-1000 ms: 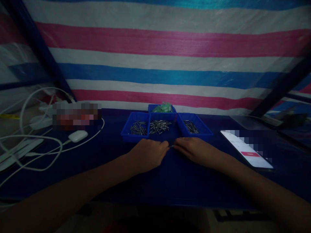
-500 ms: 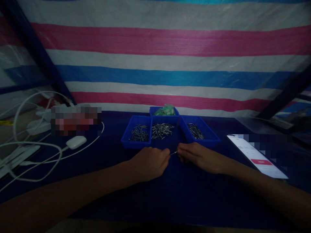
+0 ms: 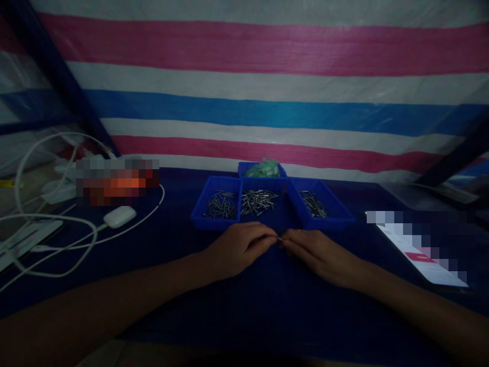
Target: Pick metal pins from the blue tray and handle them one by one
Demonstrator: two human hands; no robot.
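Note:
Fingertips nearly meeting, my left hand (image 3: pixel 244 248) and my right hand (image 3: pixel 319 254) pinch a small thin metal piece (image 3: pixel 279 238) between them, in front of the trays. Most of that piece is hidden by the fingers, so its kind does not show. Just beyond my left hand is a blue tray (image 3: pixel 198 216) of slim metal pins (image 3: pixel 221 205). A heap of similar pins (image 3: pixel 259 201) lies in the middle. The blue tray on the right (image 3: pixel 338 214) holds dark metal pins (image 3: pixel 313 204) along its left side.
Behind the middle heap stands a blue tray (image 3: pixel 241 169) with green plastic packets (image 3: pixel 265 168). A lit phone (image 3: pixel 416 255) lies at right. White cables (image 3: pixel 89 244) and a white charger (image 3: pixel 119 217) sit at left. A striped sheet (image 3: pixel 267 112) hangs behind the table.
My fingertips have drawn closer together, covering more of the metal piece. My left fingers have extended from a more curled grip. The camera view has tilted slightly down.

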